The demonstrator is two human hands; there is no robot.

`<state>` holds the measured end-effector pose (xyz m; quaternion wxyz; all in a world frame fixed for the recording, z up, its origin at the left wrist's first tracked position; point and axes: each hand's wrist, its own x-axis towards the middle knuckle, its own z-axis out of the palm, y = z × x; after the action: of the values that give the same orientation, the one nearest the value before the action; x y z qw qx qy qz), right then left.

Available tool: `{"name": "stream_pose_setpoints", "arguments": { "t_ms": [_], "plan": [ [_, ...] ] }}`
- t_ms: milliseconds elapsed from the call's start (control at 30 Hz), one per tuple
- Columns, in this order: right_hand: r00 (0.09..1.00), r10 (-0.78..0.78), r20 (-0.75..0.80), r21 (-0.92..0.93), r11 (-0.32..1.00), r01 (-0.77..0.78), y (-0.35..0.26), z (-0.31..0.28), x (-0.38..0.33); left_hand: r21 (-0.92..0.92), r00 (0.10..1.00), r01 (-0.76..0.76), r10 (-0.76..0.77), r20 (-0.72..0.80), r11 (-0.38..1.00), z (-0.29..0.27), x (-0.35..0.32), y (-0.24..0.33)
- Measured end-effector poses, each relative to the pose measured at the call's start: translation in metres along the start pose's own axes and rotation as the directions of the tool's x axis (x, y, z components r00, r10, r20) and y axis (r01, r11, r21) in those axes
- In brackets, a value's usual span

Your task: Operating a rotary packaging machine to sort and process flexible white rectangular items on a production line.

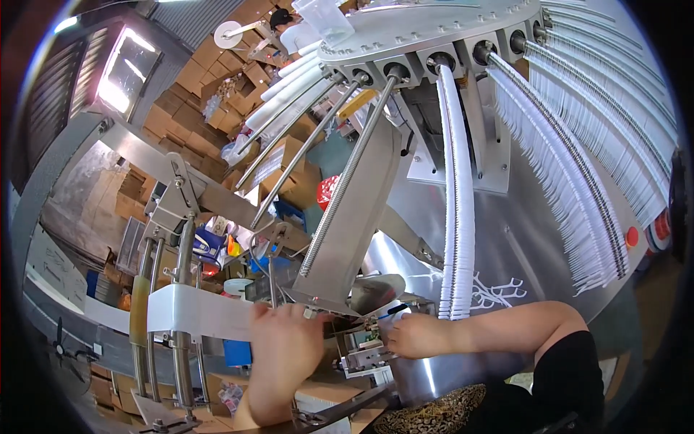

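My left hand (285, 351) is at the end of a wide white strip (202, 309), beside the machine's metal parts. It is smeared by motion, and its fingers are mostly hidden behind the hand. My right hand (418, 335) has its fingers curled in at a small metal mechanism (365, 356); what they hold, if anything, is hidden. A short dark blue and black piece (396, 309) shows just above those fingers. Close to the right forearm, a long row of thin white pieces (457, 217) hangs down on a rod. Several loose white branched plastic pieces (499, 291) lie beside it.
Overhead stands a round metal turntable (434, 25) with rods radiating out, some bare, others strung with white pieces (557, 173). A sloping metal arm (354, 217) comes down between my hands. Upright steel rollers (184, 318) carry the strip. Cardboard boxes (188, 87) and another person (295, 35) are farther back.
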<state>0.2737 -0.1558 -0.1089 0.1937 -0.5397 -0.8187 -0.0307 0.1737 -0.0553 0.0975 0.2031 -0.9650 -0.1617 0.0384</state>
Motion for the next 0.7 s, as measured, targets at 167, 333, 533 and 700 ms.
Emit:
{"name": "stream_pose_setpoints", "arguments": {
  "t_ms": [167, 333, 533, 700],
  "plan": [
    [0.997, 0.05, -0.054, 0.096, 0.994, -0.045, 0.001, -0.014, 0.002, -0.132, 0.977, -0.026, -0.002, -0.212, 0.991, -0.022, 0.002, -0.005],
    [0.991, 0.107, -0.079, 0.208, 0.974, -0.089, 0.004, -0.016, 0.0, -0.217, 0.944, -0.024, -0.049, -0.326, 0.976, -0.044, -0.002, -0.018],
    [0.987, 0.096, -0.129, 0.188, 0.98, -0.071, 0.001, -0.021, 0.001, -0.437, 0.829, 0.081, -0.303, -0.469, 0.896, -0.052, -0.017, -0.018],
    [0.986, 0.151, -0.074, 0.218, 0.967, -0.132, -0.001, -0.011, -0.001, -0.521, 0.824, 0.064, -0.339, -0.453, 0.851, -0.042, -0.012, -0.018]
  ]
}}
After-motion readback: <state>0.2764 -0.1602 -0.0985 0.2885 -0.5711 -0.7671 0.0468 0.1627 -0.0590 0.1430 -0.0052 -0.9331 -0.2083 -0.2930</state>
